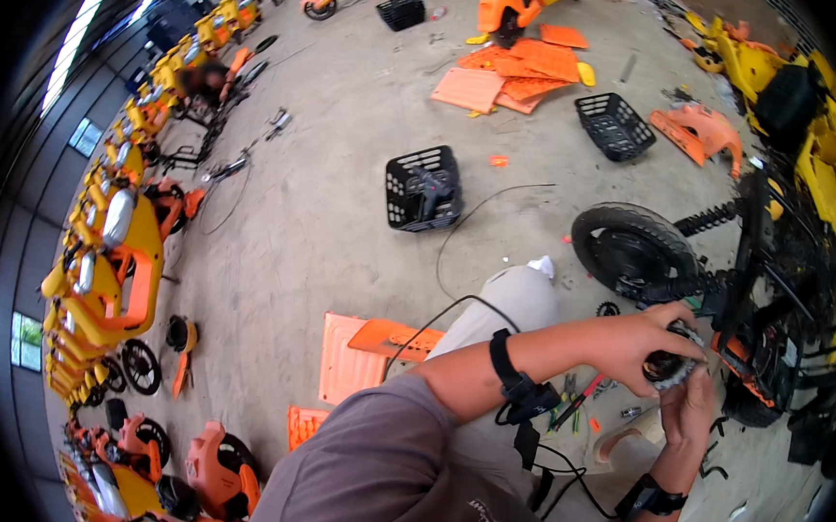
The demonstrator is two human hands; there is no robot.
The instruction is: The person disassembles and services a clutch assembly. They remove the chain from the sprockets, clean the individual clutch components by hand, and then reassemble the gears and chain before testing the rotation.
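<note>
In front of a partly stripped motorbike or scooter frame [767,256], both hands are on a round metal part with a toothed edge [674,369] and a dark middle. My left hand [652,350] curls its fingers and thumb around it from the left and above. From below, my right hand [687,408] grips its lower side, fingers bent. Its exact kind is hard to make out, as the fingers cover much of it. On the floor under my left forearm lie pliers [566,397], a red-handled tool [580,402] and a small dark toothed ring [608,311].
A black tyre [632,245] stands beyond my hands. Black baskets [423,189] sit on the concrete, one holding a dark power tool. Orange panels [523,72] lie stacked farther off. Rows of yellow and orange scooters [113,259] line the left. A person [203,81] crouches far left.
</note>
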